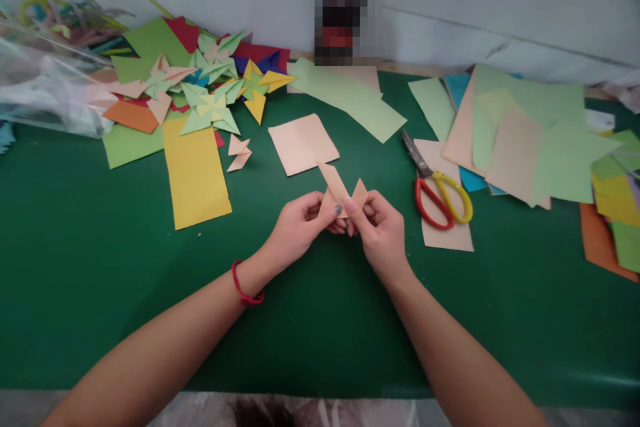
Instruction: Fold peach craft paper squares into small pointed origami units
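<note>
Both of my hands pinch one partly folded piece of peach origami paper above the green table. My left hand has its thumb pressed on the paper's lower left part. With its thumb on the fold near the middle, my right hand grips the other side. Some fingertips are hidden behind the paper. Just beyond them lies a stack of square peach paper. A small folded peach piece rests to the left of that stack. Scissors with red and yellow handles lie right of my right hand.
Folded paper stars pile up at the back left, near a yellow paper strip and a clear plastic bag. Loose green and peach sheets cover the right side of the green table. A wall stands behind.
</note>
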Action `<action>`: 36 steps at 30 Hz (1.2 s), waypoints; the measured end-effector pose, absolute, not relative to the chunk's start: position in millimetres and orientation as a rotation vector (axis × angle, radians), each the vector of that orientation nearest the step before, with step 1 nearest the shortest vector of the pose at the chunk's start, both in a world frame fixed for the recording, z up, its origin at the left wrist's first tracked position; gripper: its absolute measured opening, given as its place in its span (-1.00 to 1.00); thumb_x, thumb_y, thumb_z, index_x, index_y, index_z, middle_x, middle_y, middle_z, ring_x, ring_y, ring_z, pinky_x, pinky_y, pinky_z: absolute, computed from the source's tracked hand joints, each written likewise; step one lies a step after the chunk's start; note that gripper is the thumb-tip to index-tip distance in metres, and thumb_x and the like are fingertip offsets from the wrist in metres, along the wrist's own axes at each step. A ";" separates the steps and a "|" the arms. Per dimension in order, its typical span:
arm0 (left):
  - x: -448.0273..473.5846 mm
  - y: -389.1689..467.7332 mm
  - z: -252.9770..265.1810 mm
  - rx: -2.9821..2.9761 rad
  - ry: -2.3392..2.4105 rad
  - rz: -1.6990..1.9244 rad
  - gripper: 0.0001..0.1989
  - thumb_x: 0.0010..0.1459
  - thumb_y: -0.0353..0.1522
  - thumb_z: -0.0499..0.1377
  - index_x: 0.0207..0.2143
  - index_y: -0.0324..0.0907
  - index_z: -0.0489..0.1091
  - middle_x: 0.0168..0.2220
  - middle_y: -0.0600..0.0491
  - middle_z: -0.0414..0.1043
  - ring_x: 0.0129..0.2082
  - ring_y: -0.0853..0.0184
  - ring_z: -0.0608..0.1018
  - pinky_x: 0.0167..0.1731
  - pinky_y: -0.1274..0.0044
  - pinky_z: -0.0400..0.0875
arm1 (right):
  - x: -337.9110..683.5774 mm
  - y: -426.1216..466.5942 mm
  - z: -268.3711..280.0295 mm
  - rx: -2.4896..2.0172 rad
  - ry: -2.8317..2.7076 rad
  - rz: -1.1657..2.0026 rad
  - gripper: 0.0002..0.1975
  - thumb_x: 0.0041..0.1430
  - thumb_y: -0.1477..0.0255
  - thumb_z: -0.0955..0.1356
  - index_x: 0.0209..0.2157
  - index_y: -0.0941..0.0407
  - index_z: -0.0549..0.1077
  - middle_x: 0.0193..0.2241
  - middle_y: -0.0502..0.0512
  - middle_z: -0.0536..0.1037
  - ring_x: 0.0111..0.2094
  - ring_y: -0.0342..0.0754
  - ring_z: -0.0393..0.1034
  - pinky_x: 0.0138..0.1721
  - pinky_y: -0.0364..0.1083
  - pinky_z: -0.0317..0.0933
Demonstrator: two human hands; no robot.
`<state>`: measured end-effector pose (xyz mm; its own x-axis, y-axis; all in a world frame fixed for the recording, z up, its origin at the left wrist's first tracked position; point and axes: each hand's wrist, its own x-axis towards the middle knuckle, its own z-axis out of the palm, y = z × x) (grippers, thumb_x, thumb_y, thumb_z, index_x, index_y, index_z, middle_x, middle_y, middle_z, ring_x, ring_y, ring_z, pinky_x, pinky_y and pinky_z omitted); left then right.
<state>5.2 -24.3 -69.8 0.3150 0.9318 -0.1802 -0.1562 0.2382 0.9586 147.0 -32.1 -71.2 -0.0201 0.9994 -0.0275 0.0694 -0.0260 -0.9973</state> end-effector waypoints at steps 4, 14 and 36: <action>5.1 -25.0 -68.4 1.089 0.975 0.926 -0.80 0.12 -0.27 0.14 -0.37 -0.26 0.37 -0.44 0.05 0.45 -0.41 0.39 0.53 -0.32 0.54 0.45 | 146.7 -32.5 -70.6 -1.277 -1.272 1.201 -0.79 0.15 0.34 0.31 -0.50 0.11 0.26 -0.69 -0.13 0.30 -0.65 -0.25 0.19 -0.58 -0.20 0.12; 5.4 -26.2 -67.0 1.058 0.964 0.871 -0.84 0.12 -0.32 0.15 -0.39 -0.26 0.34 -0.48 0.08 0.44 -0.45 0.42 0.53 -0.36 0.56 0.46 | 144.5 -36.4 -69.7 -1.317 -1.347 1.021 -0.82 0.14 0.38 0.32 -0.49 0.10 0.27 -0.67 -0.13 0.31 -0.64 -0.24 0.20 -0.59 -0.21 0.12; 5.4 -27.6 -68.6 1.048 1.051 0.887 -0.74 0.06 -0.22 0.20 -0.48 -0.25 0.30 -0.51 0.04 0.49 -0.49 0.39 0.55 -0.40 0.55 0.48 | 147.9 -36.4 -70.4 -1.362 -1.418 0.936 -0.84 0.14 0.38 0.31 -0.49 0.09 0.27 -0.66 -0.12 0.31 -0.64 -0.23 0.18 -0.57 -0.19 0.08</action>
